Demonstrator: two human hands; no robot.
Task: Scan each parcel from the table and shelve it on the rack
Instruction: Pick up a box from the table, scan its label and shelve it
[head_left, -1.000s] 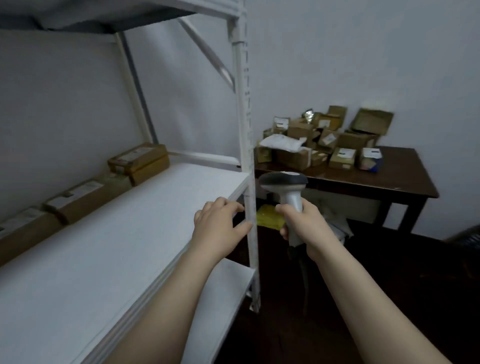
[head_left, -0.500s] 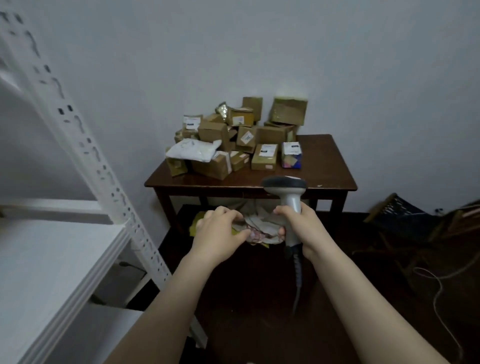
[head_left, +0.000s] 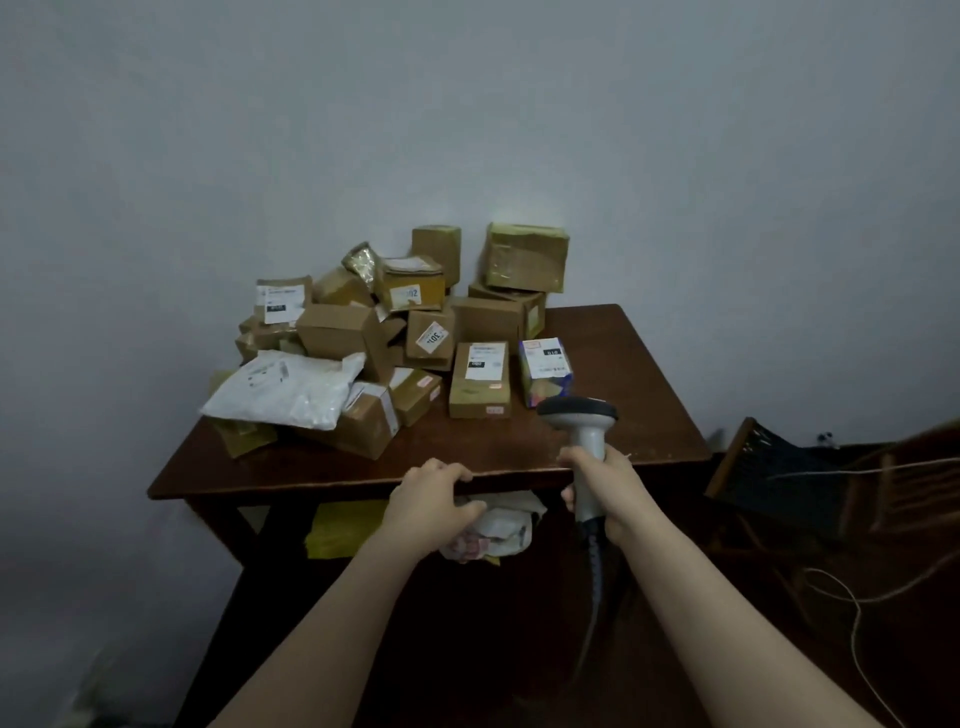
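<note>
Where your right grip (head_left: 605, 488) sits: wrapped round the handle of the scanner (head_left: 579, 415), which stands upright with its head just over the near edge of the bench (head_left: 311, 467).
Left grip (head_left: 434, 499): fingers loosely curled, holding nothing, level with the bench's front edge; you cannot tell whether it touches the wood.
Scanner cable (head_left: 595, 561): hangs from the handle below your right grip, between your forearms.
Parcels (head_left: 363, 332): heaped on the back left of the bench against the wall, none in either grip.
Nearest parcels: a flat brown box (head_left: 479, 382) with a white label and a small blue-and-white box (head_left: 545, 371), side by side just beyond the scanner head.
White mailer bag (head_left: 285, 389): lies on the left of the heap, on top of brown boxes.
Top of the heap: a large taped box (head_left: 524, 257).
Under the bench: a yellow bag (head_left: 343, 527) and a crumpled white bag (head_left: 501, 527).
Right of the bench: a dark wooden frame (head_left: 779, 473) and a thin cord (head_left: 857, 613) looping on the floor.
</note>
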